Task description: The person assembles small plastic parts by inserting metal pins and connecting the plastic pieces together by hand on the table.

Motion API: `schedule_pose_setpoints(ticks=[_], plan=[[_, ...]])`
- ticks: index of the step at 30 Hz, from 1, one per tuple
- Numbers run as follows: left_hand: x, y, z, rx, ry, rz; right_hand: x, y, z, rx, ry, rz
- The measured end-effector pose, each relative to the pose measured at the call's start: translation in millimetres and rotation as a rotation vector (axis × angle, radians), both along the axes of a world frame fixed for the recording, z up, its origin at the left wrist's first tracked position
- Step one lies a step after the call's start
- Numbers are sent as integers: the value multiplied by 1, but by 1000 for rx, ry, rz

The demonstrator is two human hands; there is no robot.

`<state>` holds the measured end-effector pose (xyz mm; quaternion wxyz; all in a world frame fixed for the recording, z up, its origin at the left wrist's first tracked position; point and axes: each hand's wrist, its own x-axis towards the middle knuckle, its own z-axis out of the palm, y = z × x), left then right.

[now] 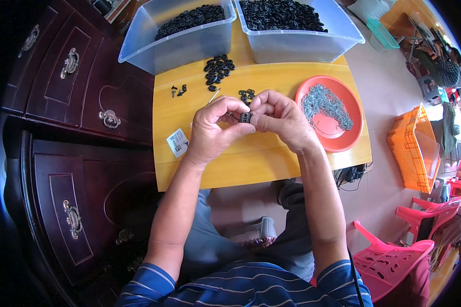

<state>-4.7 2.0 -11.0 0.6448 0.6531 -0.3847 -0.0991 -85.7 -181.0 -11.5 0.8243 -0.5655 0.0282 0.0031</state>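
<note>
Above the table, my left hand (pixel 214 128) pinches a small black plastic part (pixel 245 117) with holes in its face. My right hand (pixel 283 122) closes on the same part from the other side, its thumb and fingertips against it. What else may be between the fingers is hidden. Just beyond the hands lies a small group of black pieces (pixel 250 94). A thin light-coloured stick (pixel 214 95) shows behind my left hand. Farther off is a loose pile of black oval parts (pixel 218 70).
On the yellow table (pixel 230 169), a red bowl (pixel 360 115) holds many silvery screw-like pieces. Two clear bins (pixel 189 55) of black parts stand at the back. Few small dark pieces (pixel 180 91) and a printed card (pixel 177 143) lie left. Dark drawers (pixel 71 123) flank the table; an orange crate (pixel 407 153) stands right.
</note>
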Motion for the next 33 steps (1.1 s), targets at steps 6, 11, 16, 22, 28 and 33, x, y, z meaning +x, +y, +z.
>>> schedule_pose_setpoints(ticks=[6,11,16,22,28,33], plan=[[3,2,6,24,-52,-15,-2,-2,5,-32,76,23],[2,2,6,20,-64,-12,-2,0,3,-50,118,19],[3,2,9,60,-93,-14,-1,4,-2,-122,140,-5],[3,2,7,68,-106,-25,-3,4,4,-146,166,23],[-2,-4,5,112,-261,198,0,23,-4,146,127,-134],[-3,-11,5,146,-595,395,6,39,-20,442,109,-197]])
